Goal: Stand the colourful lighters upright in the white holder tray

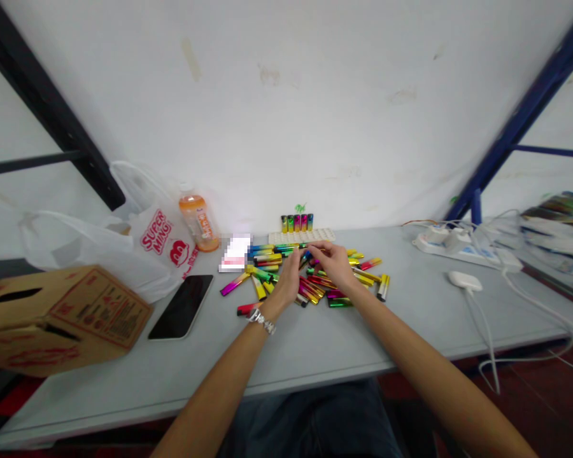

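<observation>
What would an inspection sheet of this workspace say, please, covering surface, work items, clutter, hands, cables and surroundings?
Surface: grey table, set against the wall.
Work items: shiny multicoloured cylinders scattered loosely; five upright cylinders at the rear of a white perforated tray.
Clutter: plastic bag, cardboard box, bottle and dark-screened phone on the left.
Hands: left hand and right hand close together over the pile; what their fingers hold is unclear.
Cables: white cables on the right, near a power strip; some overhang the front edge.
Surroundings: marked white wall; damage, nothing seen.
</observation>
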Demonstrator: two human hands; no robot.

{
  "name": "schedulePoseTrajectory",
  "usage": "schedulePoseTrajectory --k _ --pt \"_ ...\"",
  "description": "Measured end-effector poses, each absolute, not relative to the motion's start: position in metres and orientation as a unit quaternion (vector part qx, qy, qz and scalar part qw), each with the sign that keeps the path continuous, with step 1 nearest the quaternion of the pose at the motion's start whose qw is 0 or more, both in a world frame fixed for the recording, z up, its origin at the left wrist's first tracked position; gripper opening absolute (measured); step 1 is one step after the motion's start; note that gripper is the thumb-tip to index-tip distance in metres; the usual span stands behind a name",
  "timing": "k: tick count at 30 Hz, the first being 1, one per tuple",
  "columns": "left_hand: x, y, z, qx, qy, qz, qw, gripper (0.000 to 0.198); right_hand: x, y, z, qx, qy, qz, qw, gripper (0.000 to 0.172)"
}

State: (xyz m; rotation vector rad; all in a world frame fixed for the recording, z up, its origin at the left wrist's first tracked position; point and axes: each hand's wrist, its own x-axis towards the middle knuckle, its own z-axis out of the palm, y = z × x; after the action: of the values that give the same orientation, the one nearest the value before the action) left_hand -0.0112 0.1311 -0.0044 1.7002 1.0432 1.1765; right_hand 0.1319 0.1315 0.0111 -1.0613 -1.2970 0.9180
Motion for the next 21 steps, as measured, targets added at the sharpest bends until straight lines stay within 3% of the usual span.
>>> schedulePoseTrajectory --k 6,13,17,21 --pt "-0.013 0.133 -0.004 0.679 0.467 0.459 0.333 0.056 0.166 0.170 0.031 -0.442 -0.559 0.375 0.593 0.037" --pt "-0.016 0.136 -0.004 0.715 0.456 0.455 0.272 0.027 0.191 0.230 0.061 -0.551 -0.542 0.321 0.547 0.002" --pt "-0.018 0.135 -0.001 0.728 0.446 0.458 0.247 0.019 0.188 0.241 0.065 -0.592 -0.483 0.378 0.523 0.014" --pt "-0.021 0.140 0.002 0.741 0.446 0.465 0.190 0.019 0.179 0.230 0.055 -0.554 -0.481 0.426 0.529 0.014"
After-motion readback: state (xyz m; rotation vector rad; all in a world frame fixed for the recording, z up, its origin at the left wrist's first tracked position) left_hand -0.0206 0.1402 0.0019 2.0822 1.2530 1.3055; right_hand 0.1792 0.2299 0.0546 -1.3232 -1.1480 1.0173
